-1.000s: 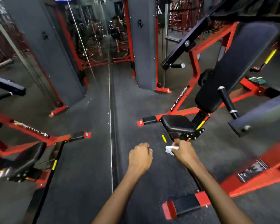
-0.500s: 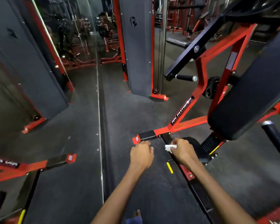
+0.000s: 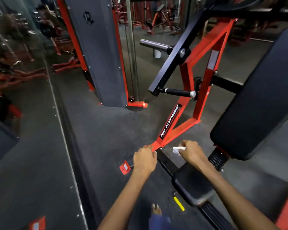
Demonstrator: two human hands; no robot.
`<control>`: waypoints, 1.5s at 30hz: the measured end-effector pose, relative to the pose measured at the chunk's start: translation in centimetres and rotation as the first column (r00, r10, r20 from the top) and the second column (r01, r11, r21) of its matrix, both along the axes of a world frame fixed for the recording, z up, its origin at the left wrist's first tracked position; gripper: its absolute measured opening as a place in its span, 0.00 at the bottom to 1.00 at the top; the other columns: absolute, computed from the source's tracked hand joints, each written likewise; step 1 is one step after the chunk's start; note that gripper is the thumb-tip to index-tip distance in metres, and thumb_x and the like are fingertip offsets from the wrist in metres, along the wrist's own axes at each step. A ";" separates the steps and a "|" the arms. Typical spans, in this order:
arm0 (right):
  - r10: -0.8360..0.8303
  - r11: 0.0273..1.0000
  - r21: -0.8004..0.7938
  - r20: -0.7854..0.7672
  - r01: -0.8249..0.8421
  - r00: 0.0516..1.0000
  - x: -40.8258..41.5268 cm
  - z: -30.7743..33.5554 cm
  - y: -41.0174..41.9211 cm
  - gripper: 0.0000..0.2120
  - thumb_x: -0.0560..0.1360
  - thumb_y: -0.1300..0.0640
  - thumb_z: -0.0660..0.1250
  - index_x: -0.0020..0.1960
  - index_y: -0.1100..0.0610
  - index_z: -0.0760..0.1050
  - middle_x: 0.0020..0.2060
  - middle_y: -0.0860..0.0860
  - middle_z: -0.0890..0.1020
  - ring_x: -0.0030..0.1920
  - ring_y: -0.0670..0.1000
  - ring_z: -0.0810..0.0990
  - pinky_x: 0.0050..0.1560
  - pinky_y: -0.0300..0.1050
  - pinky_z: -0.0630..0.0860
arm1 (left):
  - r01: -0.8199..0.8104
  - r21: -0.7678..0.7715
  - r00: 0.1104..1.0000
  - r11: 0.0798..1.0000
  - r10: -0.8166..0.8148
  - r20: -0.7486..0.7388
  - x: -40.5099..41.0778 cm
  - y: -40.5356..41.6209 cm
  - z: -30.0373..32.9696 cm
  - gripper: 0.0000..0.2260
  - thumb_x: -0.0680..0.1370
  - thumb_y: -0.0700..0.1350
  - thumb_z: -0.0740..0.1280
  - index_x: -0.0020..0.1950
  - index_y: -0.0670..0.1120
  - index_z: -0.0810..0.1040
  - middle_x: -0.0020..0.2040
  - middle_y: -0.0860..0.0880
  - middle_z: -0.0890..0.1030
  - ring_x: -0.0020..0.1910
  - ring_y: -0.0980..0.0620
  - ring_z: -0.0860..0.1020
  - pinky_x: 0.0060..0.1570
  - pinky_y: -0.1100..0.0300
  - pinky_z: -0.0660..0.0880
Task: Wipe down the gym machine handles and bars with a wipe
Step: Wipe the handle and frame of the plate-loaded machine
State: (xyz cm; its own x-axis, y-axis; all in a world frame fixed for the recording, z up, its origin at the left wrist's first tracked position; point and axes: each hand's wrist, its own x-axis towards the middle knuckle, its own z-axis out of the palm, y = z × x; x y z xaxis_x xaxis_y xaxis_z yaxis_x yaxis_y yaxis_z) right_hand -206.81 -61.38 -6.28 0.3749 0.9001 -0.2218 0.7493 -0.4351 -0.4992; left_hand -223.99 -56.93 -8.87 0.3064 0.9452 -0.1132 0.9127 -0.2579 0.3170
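Note:
A red and black gym machine stands ahead on the right, with a black back pad and a black seat below it. A black grip handle with a chrome end cap juts from its black lever arm. A chrome weight peg sticks out higher up. My right hand is shut on a small white wipe, held in the air above the seat's front. My left hand is a closed fist with nothing in it, over the red frame's foot.
A grey weight-stack tower with red edges stands ahead in the middle. A mirror wall runs along the left. A yellow adjustment lever pokes out under the seat. My foot shows on the dark rubber floor.
I have stepped forward and closer to the machine; the seat has slid beneath my right arm and the grip handle is nearer. Both hands keep their pose, the wipe still held.

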 end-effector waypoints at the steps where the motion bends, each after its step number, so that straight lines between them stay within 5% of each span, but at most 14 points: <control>1: -0.025 1.000 0.015 -0.036 0.025 0.999 0.4 -0.8 2.1 0.07 0.72 0.54 0.67 0.46 0.57 0.76 0.45 0.57 0.81 0.47 0.58 0.80 0.40 0.42 0.70 | 0.009 -0.005 1.000 1.000 -0.009 0.008 0.3 2.2 -0.6 0.13 0.82 0.48 0.57 0.63 0.45 0.74 0.60 0.46 0.78 0.59 0.44 0.77 0.58 0.52 0.71; 8: -0.170 0.948 0.233 -0.212 0.219 0.962 3.7 -3.2 15.9 0.06 0.73 0.60 0.66 0.39 0.60 0.72 0.37 0.56 0.78 0.39 0.55 0.75 0.35 0.43 0.62 | 0.154 -0.064 0.988 0.986 -0.155 -0.012 4.6 17.1 -2.1 0.14 0.81 0.47 0.58 0.65 0.46 0.75 0.63 0.46 0.77 0.61 0.43 0.76 0.59 0.52 0.71; 16: -0.338 0.848 0.346 -0.234 0.403 0.912 9.7 -2.2 29.4 0.03 0.72 0.65 0.64 0.41 0.58 0.73 0.40 0.55 0.77 0.40 0.53 0.74 0.37 0.40 0.62 | 0.271 0.131 0.946 0.954 -0.289 0.146 11.4 34.2 -1.3 0.17 0.80 0.42 0.61 0.69 0.43 0.73 0.68 0.46 0.73 0.67 0.45 0.72 0.66 0.52 0.66; 22: -0.467 0.811 0.323 -0.146 0.488 0.872 12.3 -3.8 33.6 0.09 0.76 0.66 0.64 0.53 0.67 0.79 0.53 0.61 0.78 0.53 0.59 0.78 0.50 0.38 0.68 | 0.376 0.381 0.838 0.845 -0.485 0.249 17.5 44.2 -2.6 0.23 0.72 0.37 0.71 0.67 0.38 0.75 0.71 0.40 0.71 0.71 0.40 0.69 0.67 0.43 0.69; 26: -0.641 0.600 0.559 -0.090 0.571 0.762 13.0 -3.0 35.1 0.16 0.72 0.74 0.62 0.57 0.64 0.79 0.52 0.58 0.82 0.53 0.57 0.80 0.53 0.24 0.63 | 0.485 0.448 0.765 0.751 -0.613 0.198 21.1 51.1 -1.6 0.26 0.74 0.39 0.70 0.72 0.38 0.70 0.76 0.41 0.64 0.75 0.41 0.62 0.72 0.43 0.60; 29: -0.683 0.634 0.577 0.105 0.515 0.723 14.4 -3.7 36.4 0.23 0.70 0.77 0.61 0.63 0.64 0.74 0.62 0.58 0.76 0.65 0.57 0.72 0.69 0.37 0.59 | 0.556 0.471 0.734 0.684 -0.670 0.107 22.9 55.6 -1.8 0.28 0.76 0.39 0.67 0.75 0.38 0.64 0.77 0.41 0.59 0.76 0.42 0.60 0.73 0.47 0.56; 32: -0.659 0.745 0.441 0.365 0.501 0.658 15.1 -6.0 37.4 0.31 0.66 0.79 0.60 0.68 0.66 0.68 0.68 0.61 0.70 0.73 0.59 0.60 0.75 0.55 0.47 | 0.628 0.490 0.679 0.605 -0.733 0.035 23.4 58.3 -3.6 0.26 0.80 0.44 0.56 0.77 0.38 0.58 0.78 0.41 0.53 0.78 0.44 0.53 0.75 0.47 0.53; 35: -0.681 0.732 0.408 0.404 0.546 0.611 14.4 -7.8 37.8 0.31 0.65 0.77 0.56 0.69 0.69 0.66 0.68 0.63 0.70 0.72 0.58 0.56 0.75 0.49 0.38 | 0.655 0.511 0.649 0.556 -0.761 -0.003 23.5 58.9 -4.8 0.26 0.80 0.46 0.50 0.77 0.38 0.58 0.78 0.39 0.54 0.78 0.44 0.51 0.76 0.49 0.47; 39: -0.730 0.683 0.427 0.360 0.593 0.581 13.1 -9.2 39.8 0.29 0.68 0.70 0.46 0.68 0.70 0.66 0.67 0.64 0.69 0.71 0.58 0.56 0.75 0.46 0.41 | 0.623 0.560 0.656 0.545 -0.755 0.006 23.7 58.9 -5.1 0.26 0.80 0.45 0.51 0.77 0.37 0.57 0.78 0.39 0.54 0.77 0.43 0.53 0.76 0.50 0.43; 45: -0.786 0.617 0.479 0.328 0.625 0.525 10.4 -10.8 45.1 0.31 0.64 0.76 0.51 0.68 0.70 0.66 0.67 0.63 0.70 0.72 0.59 0.58 0.74 0.45 0.41 | 0.607 0.592 0.647 0.529 -0.762 0.017 23.6 58.9 -5.5 0.25 0.82 0.46 0.49 0.78 0.37 0.56 0.79 0.39 0.52 0.78 0.43 0.51 0.76 0.48 0.44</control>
State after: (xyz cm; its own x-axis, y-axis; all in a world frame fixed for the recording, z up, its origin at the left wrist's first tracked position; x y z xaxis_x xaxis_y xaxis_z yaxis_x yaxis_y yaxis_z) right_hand -196.37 -16.31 -17.09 0.8874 0.2710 0.3730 0.4100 -0.8339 -0.3696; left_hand -200.40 1.94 -14.38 0.8246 0.3091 0.4738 0.2882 -0.9502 0.1183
